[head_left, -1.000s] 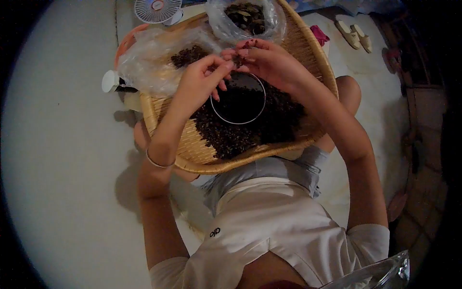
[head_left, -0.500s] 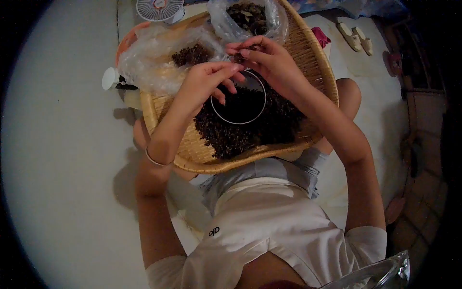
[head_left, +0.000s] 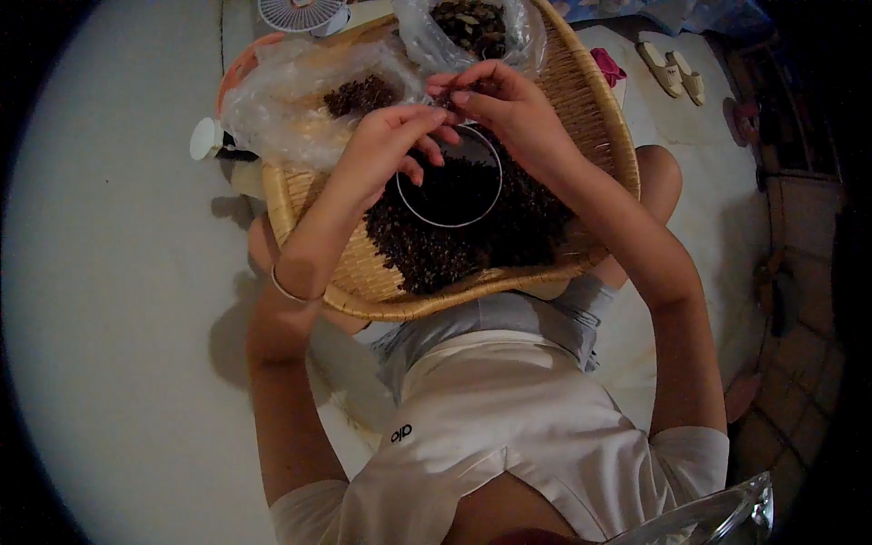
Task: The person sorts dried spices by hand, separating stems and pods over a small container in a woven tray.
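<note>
My right hand (head_left: 509, 102) is closed in a pinch around a small brown dried sprig (head_left: 451, 102), partly hidden by the fingers. Close against it, my left hand (head_left: 391, 145) pinches thumb and forefinger together at the sprig's edge, its other fingers curled loosely; what lies between the fingertips is too small to make out. Below both hands is a round bowl (head_left: 499, 186) with a thin pale rim and dark contents. Dark, crumbly dried plant bits (head_left: 427, 254) are heaped around it in a woven basket tray (head_left: 309, 236).
A clear plastic bag (head_left: 282, 118) with a brown dried clump (head_left: 359, 95) lies at the tray's left. Another bag (head_left: 422, 41) at the back holds dried pieces (head_left: 468, 29). Beyond the tray are a white fan (head_left: 300, 14), a white-capped container (head_left: 207, 139) and slippers (head_left: 672, 73).
My left hand has shifted slightly up and left, its fingertips still at the sprig. My right hand stays nearly in place, with its fingers slightly rearranged.
</note>
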Action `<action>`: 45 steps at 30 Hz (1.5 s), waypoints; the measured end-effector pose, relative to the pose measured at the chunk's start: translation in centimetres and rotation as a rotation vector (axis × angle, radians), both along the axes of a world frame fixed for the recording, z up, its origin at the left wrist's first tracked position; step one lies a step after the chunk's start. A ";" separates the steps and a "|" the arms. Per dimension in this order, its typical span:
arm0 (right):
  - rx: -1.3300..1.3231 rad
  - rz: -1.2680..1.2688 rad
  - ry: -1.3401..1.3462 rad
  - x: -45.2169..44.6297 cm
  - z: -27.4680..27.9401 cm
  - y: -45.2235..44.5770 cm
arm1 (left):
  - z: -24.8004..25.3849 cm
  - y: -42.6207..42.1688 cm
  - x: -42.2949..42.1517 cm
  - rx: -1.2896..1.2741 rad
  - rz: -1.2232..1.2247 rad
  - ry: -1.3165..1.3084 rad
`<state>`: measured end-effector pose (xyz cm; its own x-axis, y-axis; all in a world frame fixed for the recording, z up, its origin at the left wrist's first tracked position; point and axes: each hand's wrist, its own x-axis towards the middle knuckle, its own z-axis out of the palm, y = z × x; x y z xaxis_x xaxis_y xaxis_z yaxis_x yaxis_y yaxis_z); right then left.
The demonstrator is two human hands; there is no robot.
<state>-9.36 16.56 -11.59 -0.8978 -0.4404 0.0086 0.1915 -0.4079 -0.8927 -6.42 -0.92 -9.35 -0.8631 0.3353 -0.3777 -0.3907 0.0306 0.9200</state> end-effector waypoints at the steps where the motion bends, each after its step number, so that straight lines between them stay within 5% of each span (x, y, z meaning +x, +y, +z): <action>1: 0.000 0.001 0.000 0.0 0.0 0.0 | -0.1 0.0 0.0 0.007 -0.006 0.005; 45: 0.116 -0.075 0.238 -0.2 -1.0 -0.1 | -0.8 0.7 0.2 -0.266 0.042 0.255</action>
